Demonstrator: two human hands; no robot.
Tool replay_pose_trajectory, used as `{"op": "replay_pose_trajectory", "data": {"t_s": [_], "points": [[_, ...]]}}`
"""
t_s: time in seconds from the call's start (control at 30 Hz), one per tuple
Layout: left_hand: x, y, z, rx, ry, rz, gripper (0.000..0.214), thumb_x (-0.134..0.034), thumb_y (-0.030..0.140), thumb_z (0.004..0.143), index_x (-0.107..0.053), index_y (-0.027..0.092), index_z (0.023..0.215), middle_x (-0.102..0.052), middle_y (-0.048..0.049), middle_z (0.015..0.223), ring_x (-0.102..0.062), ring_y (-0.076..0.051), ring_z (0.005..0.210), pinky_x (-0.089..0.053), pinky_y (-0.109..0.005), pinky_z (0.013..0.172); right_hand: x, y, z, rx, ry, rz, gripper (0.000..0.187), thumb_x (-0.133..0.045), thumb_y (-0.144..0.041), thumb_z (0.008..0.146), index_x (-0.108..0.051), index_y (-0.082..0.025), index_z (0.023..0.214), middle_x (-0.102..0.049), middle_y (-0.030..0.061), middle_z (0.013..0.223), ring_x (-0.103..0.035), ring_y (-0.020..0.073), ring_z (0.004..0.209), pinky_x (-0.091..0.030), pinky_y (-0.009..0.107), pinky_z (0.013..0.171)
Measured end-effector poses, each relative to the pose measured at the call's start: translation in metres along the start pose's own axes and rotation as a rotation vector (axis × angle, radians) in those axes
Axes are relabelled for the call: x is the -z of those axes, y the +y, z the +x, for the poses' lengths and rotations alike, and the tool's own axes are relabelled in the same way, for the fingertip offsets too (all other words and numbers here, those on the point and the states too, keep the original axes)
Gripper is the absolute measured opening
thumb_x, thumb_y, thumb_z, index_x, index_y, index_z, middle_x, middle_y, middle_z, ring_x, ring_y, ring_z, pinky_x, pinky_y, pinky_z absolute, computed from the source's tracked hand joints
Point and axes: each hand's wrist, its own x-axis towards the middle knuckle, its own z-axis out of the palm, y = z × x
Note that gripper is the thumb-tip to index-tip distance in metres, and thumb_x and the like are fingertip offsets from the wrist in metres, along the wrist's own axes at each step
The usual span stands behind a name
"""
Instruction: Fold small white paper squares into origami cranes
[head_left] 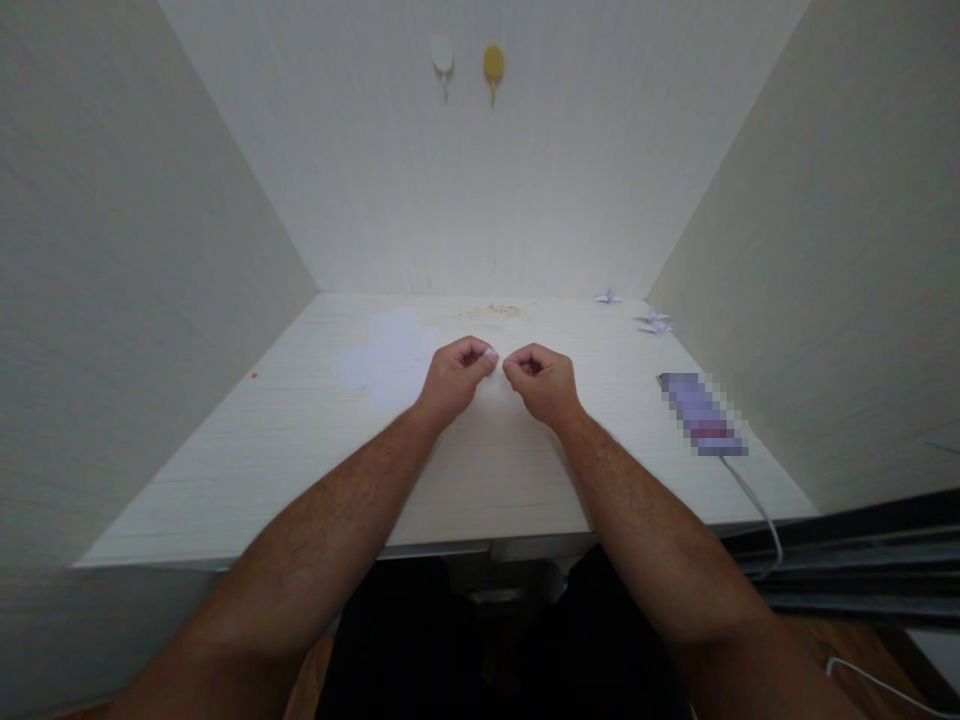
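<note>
Pinching a small white paper scrap (pixel 491 353), left hand (pixel 452 378) grip is closed; right hand (pixel 541 382) grip curls closed over woodgrain counter (pixel 300 440).

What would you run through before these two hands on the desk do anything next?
1. Both hands in view, left hand and right hand: ok.
2. Left grip closed on a small white bit: ok.
3. Right hand gripping the white bit too: cannot tell.
4. Spare paper sheets lying flat beside the left hand: ok.
5. The folded figures out of the hands' way: ok.
6. The cable apart from the right forearm: ok.
</note>
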Motion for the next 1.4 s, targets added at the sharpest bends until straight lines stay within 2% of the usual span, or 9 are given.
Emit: {"op": "replay_pose_trajectory", "data": {"t_s": [0.1, 0.23, 0.57, 0.7, 0.97, 1.07, 1.13, 1.23, 1.4], "points": [[-0.001, 0.0, 0.0, 0.068, 0.015, -0.102, 0.023, -0.078, 0.033, 0.068, -0.066, 0.015, 0.073, -0.065, 0.0003, 0.067, -0.056, -0.01, 0.062, -0.045, -0.025, 0.064, 0.0, -0.002, 0.0, -0.038, -0.007, 0.058, 0.013, -0.067, -0.03, 0.072, -0.066, -0.017, 0.072, -0.06, -0.0021, 0.055, -0.051, 0.0096, 0.048, -0.041, 0.023, 0.048], [-0.003, -0.001, -0.001, 0.077, 0.011, -0.147, 0.026, -0.081, 0.035, 0.064, -0.068, 0.015, 0.074, -0.068, -0.0013, 0.07, -0.059, -0.011, 0.065, -0.048, -0.027, 0.067, -0.001, -0.003, 0.0, -0.055, -0.024, 0.117, 0.018, -0.072, -0.034, 0.069, -0.067, -0.017, 0.075, -0.064, -0.0003, 0.059, -0.053, 0.0101, 0.05, -0.043, 0.023, 0.049], [0.002, 0.003, -0.001, 0.056, -0.081, 0.07, 0.019, -0.078, 0.03, 0.067, -0.07, 0.014, 0.076, -0.067, -0.0016, 0.067, -0.056, -0.01, 0.058, -0.045, -0.024, 0.057, 0.001, -0.001, 0.001, -0.048, 0.003, 0.008, 0.015, -0.066, -0.032, 0.072, -0.063, -0.018, 0.067, -0.06, -0.0023, 0.054, -0.05, 0.0097, 0.049, -0.039, 0.023, 0.048], [0.002, 0.002, -0.001, 0.043, -0.093, 0.164, 0.02, -0.075, 0.034, 0.07, -0.069, 0.015, 0.072, -0.065, -0.0009, 0.064, -0.053, -0.009, 0.055, -0.042, -0.022, 0.053, 0.001, -0.002, 0.002, -0.081, -0.016, 0.025, 0.016, -0.069, -0.034, 0.07, -0.064, -0.019, 0.07, -0.061, -0.0019, 0.057, -0.052, 0.0107, 0.051, -0.041, 0.023, 0.049], [-0.001, 0.004, -0.002, 0.091, -0.139, 0.137, 0.021, -0.075, 0.032, 0.068, -0.068, 0.014, 0.075, -0.064, -0.0004, 0.06, -0.055, -0.01, 0.052, -0.044, -0.022, 0.05, 0.009, -0.003, 0.007, -0.117, -0.058, 0.056, 0.017, -0.065, -0.033, 0.072, -0.061, -0.018, 0.066, -0.053, -0.0047, 0.05, -0.047, 0.0092, 0.044, -0.035, 0.023, 0.043], [-0.004, 0.007, -0.003, 0.136, -0.125, 0.066, 0.022, -0.076, 0.03, 0.067, -0.068, 0.013, 0.079, -0.065, -0.0012, 0.061, -0.058, -0.011, 0.052, -0.048, -0.023, 0.052, 0.008, 0.0, 0.008, -0.13, -0.024, 0.066, 0.016, -0.065, -0.034, 0.073, -0.061, -0.018, 0.072, -0.056, -0.0041, 0.054, -0.049, 0.0096, 0.046, -0.039, 0.023, 0.045], [-0.005, 0.006, -0.003, 0.145, -0.075, 0.048, 0.02, -0.076, 0.028, 0.066, -0.067, 0.014, 0.077, -0.066, -0.0016, 0.061, -0.059, -0.011, 0.052, -0.049, -0.024, 0.052, 0.005, 0.001, 0.006, -0.066, 0.025, 0.052, 0.015, -0.068, -0.03, 0.071, -0.061, -0.019, 0.078, -0.06, -0.0033, 0.062, -0.053, 0.0099, 0.052, -0.044, 0.023, 0.05], [-0.006, 0.001, -0.004, 0.089, -0.006, 0.122, 0.014, -0.074, 0.026, 0.068, -0.068, 0.016, 0.075, -0.067, -0.0011, 0.061, -0.061, -0.013, 0.054, -0.048, -0.024, 0.052, 0.001, 0.001, 0.003, 0.034, 0.035, 0.004, 0.021, -0.071, -0.026, 0.068, -0.061, -0.02, 0.086, -0.064, -0.0021, 0.071, -0.058, 0.0109, 0.06, -0.049, 0.024, 0.058], [-0.005, -0.007, -0.003, -0.148, 0.094, 0.437, 0.011, -0.074, 0.029, 0.071, -0.074, 0.021, 0.078, -0.071, -0.0024, 0.074, -0.064, -0.015, 0.067, -0.049, -0.025, 0.062, 0.002, 0.001, 0.001, 0.098, 0.029, -0.076, 0.021, -0.07, -0.027, 0.074, -0.065, -0.021, 0.093, -0.068, 0.0007, 0.079, -0.061, 0.0125, 0.065, -0.052, 0.027, 0.064]]}}
